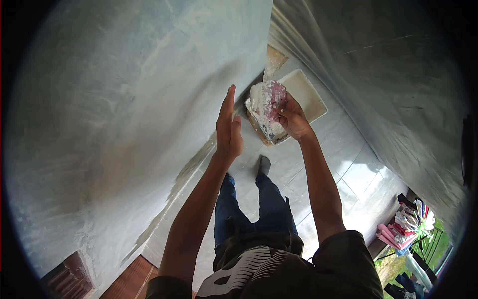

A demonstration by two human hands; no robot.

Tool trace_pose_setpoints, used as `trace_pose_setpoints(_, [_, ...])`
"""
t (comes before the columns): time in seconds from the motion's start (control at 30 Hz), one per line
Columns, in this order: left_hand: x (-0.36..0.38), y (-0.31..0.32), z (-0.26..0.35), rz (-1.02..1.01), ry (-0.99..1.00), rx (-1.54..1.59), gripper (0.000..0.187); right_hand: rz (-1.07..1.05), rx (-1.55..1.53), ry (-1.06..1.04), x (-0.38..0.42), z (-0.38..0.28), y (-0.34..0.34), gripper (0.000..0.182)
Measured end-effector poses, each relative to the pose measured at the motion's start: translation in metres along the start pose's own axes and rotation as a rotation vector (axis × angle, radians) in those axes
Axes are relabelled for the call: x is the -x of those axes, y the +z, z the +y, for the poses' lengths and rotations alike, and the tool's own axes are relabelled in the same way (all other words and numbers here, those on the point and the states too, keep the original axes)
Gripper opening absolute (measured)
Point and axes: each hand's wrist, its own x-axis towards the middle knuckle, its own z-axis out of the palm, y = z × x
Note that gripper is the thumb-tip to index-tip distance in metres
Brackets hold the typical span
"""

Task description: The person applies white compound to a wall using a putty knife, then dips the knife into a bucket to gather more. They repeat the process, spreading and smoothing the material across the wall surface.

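Gripping a plaster-smeared board (266, 112), the right hand (291, 118) closes around its near edge, just above the white tray (311, 97) on the tiled floor (343, 164). Its long axis seems to run from the wall (124, 99) toward the tray, though smears blur its outline. No writing is legible. Left hand (228, 128) is open, fingers straight, beside the wall.
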Motion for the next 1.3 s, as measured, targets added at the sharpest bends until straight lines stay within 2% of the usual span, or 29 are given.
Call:
trace_pose_setpoints(0.43, [-0.073, -0.111, 0.170, 0.111, 0.358, -0.076, 0.069, -0.112, -0.058, -0.315, 0.062, -0.102, 0.162, 0.051])
trace_pose_setpoints(0.53, [-0.076, -0.143, 0.206, 0.127, 0.414, -0.105, 0.069, -0.216, -0.041, -0.397, 0.071, -0.110, 0.196, 0.050])
trace_pose_setpoints(0.87, [-0.067, -0.230, 0.293, 0.159, 0.560, -0.193, 0.071, -0.316, -0.087, -0.642, 0.114, -0.137, 0.308, 0.046])
trace_pose_setpoints(1.07, [-0.084, -0.265, 0.325, 0.165, 0.739, -0.334, 0.070, -0.248, 0.003, -0.855, 0.127, -0.157, 0.339, 0.044])
trace_pose_setpoints(1.3, [-0.130, -0.304, 0.373, 0.245, 0.868, -0.529, 0.070, -0.325, 0.083, -1.046, 0.112, -0.211, 0.365, 0.037])
